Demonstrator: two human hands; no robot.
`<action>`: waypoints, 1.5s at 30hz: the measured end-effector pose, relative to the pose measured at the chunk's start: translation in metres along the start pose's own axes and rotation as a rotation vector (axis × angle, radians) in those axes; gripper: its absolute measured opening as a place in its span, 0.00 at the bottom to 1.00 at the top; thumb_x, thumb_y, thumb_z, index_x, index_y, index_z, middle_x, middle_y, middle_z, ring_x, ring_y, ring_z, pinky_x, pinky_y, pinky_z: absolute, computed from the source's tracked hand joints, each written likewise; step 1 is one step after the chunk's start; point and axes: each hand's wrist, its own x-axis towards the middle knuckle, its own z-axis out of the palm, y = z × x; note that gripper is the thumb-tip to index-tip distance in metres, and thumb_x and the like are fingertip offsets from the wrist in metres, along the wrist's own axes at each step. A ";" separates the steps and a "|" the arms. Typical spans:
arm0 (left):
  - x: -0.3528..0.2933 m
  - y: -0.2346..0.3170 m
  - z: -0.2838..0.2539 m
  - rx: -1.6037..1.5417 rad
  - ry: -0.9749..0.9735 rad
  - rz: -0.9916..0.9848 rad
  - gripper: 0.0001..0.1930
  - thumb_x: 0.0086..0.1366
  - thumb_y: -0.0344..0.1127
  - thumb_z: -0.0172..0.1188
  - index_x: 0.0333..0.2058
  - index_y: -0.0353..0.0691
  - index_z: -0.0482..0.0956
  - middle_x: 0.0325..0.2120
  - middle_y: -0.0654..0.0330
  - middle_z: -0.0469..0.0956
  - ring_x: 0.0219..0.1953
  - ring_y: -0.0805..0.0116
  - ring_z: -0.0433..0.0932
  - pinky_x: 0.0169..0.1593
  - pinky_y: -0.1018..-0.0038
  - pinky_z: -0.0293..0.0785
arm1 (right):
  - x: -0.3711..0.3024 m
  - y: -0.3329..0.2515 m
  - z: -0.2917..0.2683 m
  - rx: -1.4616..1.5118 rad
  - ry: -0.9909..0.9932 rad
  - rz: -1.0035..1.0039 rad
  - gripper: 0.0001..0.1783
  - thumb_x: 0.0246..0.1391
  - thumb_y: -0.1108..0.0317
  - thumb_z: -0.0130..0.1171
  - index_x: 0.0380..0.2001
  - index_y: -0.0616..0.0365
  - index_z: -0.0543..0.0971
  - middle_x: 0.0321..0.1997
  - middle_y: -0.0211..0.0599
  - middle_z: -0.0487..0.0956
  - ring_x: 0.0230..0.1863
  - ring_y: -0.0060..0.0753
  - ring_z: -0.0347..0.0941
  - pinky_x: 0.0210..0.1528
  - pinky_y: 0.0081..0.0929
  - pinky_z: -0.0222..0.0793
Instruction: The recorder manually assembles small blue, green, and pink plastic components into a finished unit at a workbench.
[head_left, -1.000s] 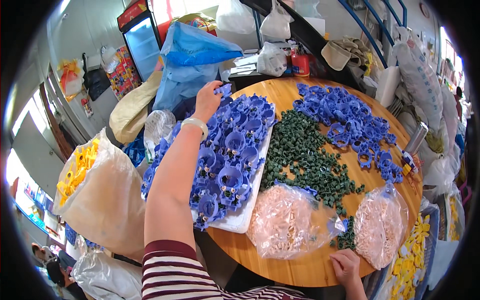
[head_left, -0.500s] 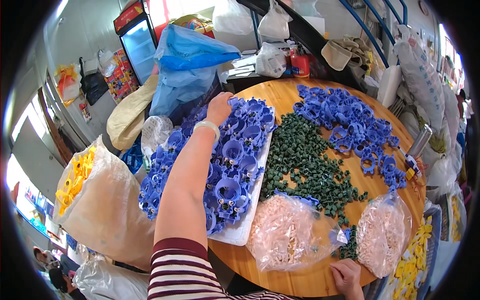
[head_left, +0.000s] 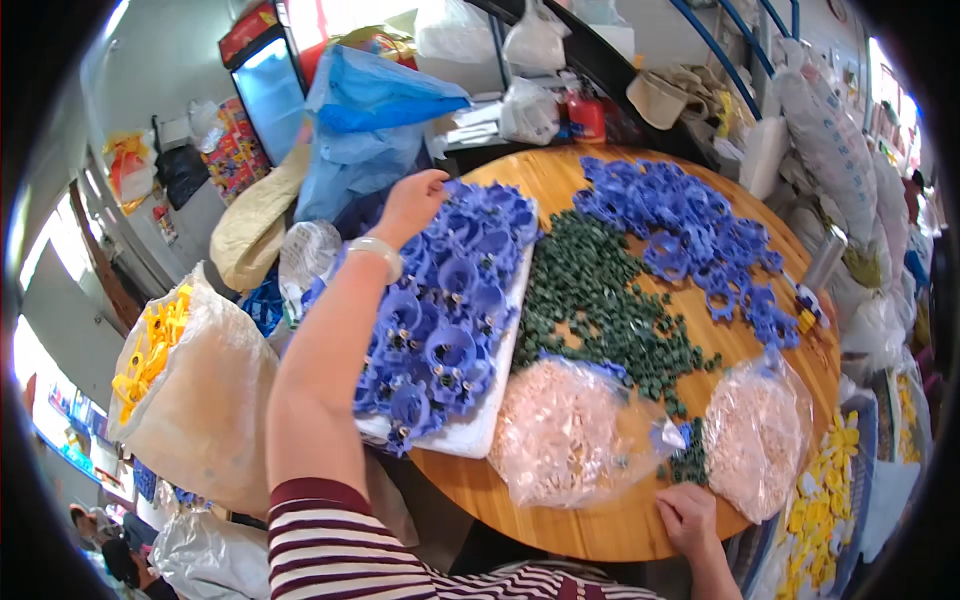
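My left hand (head_left: 412, 207), with a pale bangle on the wrist, reaches over the far left side of a white tray (head_left: 470, 437). Its fingers are drawn together, and what they hold, if anything, is too small to make out. Purple-blue plastic ring-shaped parts (head_left: 452, 347) with small dark and light bits fill the tray. The left forearm hides part of its left side. My right hand (head_left: 690, 515) rests curled in a loose fist at the table's near edge. Just beyond it lie a clear bag of pale pink small parts (head_left: 757, 440) and some dark green pieces (head_left: 690, 455).
Loose green clips (head_left: 600, 290) and a heap of blue parts (head_left: 690, 215) cover much of the round wooden table (head_left: 590, 530). Another pink-filled bag (head_left: 560, 430) lies nearer. A sack with yellow parts (head_left: 220, 400) stands left; a crate of yellow parts (head_left: 825, 470) stands right.
My left hand and forearm have swung left relative to the tray, now covering more of its left side. The whole view has shifted slightly. My right hand stays curled at the table edge.
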 end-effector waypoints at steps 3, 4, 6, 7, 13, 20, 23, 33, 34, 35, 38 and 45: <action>-0.027 0.036 -0.012 0.001 0.012 0.089 0.11 0.57 0.29 0.56 0.40 0.34 0.77 0.30 0.53 0.80 0.32 0.66 0.79 0.38 0.74 0.73 | 0.005 0.006 -0.003 0.053 -0.003 -0.004 0.06 0.40 0.79 0.59 0.26 0.61 0.79 0.24 0.43 0.76 0.25 0.43 0.73 0.27 0.31 0.69; -0.044 0.052 -0.011 -0.112 0.004 0.072 0.10 0.58 0.28 0.55 0.39 0.34 0.77 0.30 0.53 0.80 0.32 0.69 0.79 0.38 0.76 0.73 | 0.005 0.005 -0.004 0.125 0.020 0.024 0.06 0.42 0.79 0.58 0.27 0.63 0.78 0.24 0.43 0.76 0.25 0.42 0.72 0.27 0.30 0.68; -0.081 0.107 -0.018 -0.153 -0.042 0.062 0.09 0.60 0.28 0.53 0.39 0.32 0.77 0.31 0.54 0.80 0.34 0.71 0.79 0.38 0.77 0.72 | 0.014 0.000 -0.010 0.188 0.022 0.108 0.05 0.44 0.79 0.58 0.28 0.63 0.78 0.25 0.43 0.76 0.26 0.40 0.74 0.28 0.29 0.69; -0.100 0.134 -0.019 -0.143 -0.097 0.061 0.09 0.59 0.27 0.54 0.38 0.32 0.77 0.31 0.54 0.80 0.33 0.71 0.79 0.38 0.76 0.72 | 0.017 0.002 -0.015 0.170 -0.004 0.119 0.05 0.44 0.79 0.58 0.28 0.63 0.78 0.26 0.42 0.77 0.29 0.40 0.75 0.30 0.28 0.70; -0.215 0.224 -0.003 -0.204 -0.427 0.170 0.11 0.53 0.23 0.58 0.37 0.35 0.78 0.31 0.53 0.79 0.33 0.63 0.78 0.36 0.75 0.73 | 0.078 0.002 -0.051 -0.068 0.055 0.073 0.07 0.51 0.72 0.55 0.33 0.62 0.79 0.31 0.43 0.78 0.35 0.41 0.75 0.38 0.28 0.69; -0.298 0.261 0.036 -0.472 -0.506 0.292 0.14 0.51 0.23 0.61 0.39 0.39 0.78 0.32 0.53 0.78 0.33 0.56 0.78 0.35 0.71 0.74 | 0.179 0.077 -0.052 -0.368 -0.126 0.294 0.11 0.48 0.66 0.56 0.34 0.58 0.79 0.34 0.42 0.77 0.38 0.43 0.73 0.41 0.36 0.68; -0.316 0.260 0.048 -0.580 -0.545 0.112 0.12 0.54 0.22 0.58 0.39 0.37 0.77 0.32 0.54 0.79 0.34 0.58 0.79 0.36 0.73 0.74 | 0.191 0.065 -0.014 -0.257 -0.193 -0.087 0.11 0.47 0.65 0.57 0.33 0.56 0.80 0.33 0.40 0.77 0.39 0.42 0.73 0.42 0.35 0.67; -0.354 0.245 0.085 -0.625 -0.425 -0.120 0.11 0.57 0.20 0.55 0.40 0.34 0.77 0.29 0.55 0.79 0.33 0.66 0.79 0.37 0.76 0.73 | 0.200 0.063 0.055 -0.372 -0.454 -0.188 0.16 0.40 0.60 0.62 0.36 0.51 0.80 0.36 0.40 0.74 0.42 0.43 0.72 0.40 0.37 0.70; -0.358 0.244 0.091 -0.667 -0.429 -0.158 0.11 0.59 0.21 0.54 0.40 0.33 0.76 0.29 0.56 0.79 0.33 0.67 0.79 0.38 0.77 0.74 | 0.200 0.065 0.057 -0.465 -0.447 -0.166 0.17 0.40 0.59 0.62 0.36 0.51 0.80 0.37 0.39 0.73 0.42 0.43 0.72 0.40 0.37 0.70; -0.361 0.243 0.095 -0.709 -0.433 -0.196 0.10 0.60 0.21 0.53 0.41 0.33 0.76 0.30 0.56 0.79 0.33 0.69 0.78 0.39 0.78 0.74 | 0.200 0.068 0.054 -0.458 -0.435 -0.126 0.17 0.39 0.57 0.64 0.34 0.50 0.80 0.36 0.38 0.73 0.42 0.42 0.71 0.40 0.38 0.70; -0.365 0.241 0.103 -0.943 -0.429 -0.396 0.10 0.62 0.22 0.50 0.42 0.33 0.75 0.32 0.57 0.77 0.34 0.71 0.78 0.39 0.79 0.74 | 0.197 0.082 0.034 -0.450 -0.422 -0.082 0.18 0.37 0.54 0.65 0.31 0.50 0.81 0.35 0.38 0.73 0.42 0.41 0.71 0.41 0.37 0.70; -0.367 0.239 0.105 -1.031 -0.408 -0.439 0.10 0.63 0.22 0.50 0.42 0.33 0.75 0.33 0.58 0.76 0.33 0.73 0.76 0.36 0.80 0.75 | 0.188 0.091 0.007 -0.454 -0.452 0.031 0.12 0.45 0.60 0.61 0.32 0.52 0.79 0.35 0.35 0.71 0.44 0.39 0.69 0.44 0.35 0.66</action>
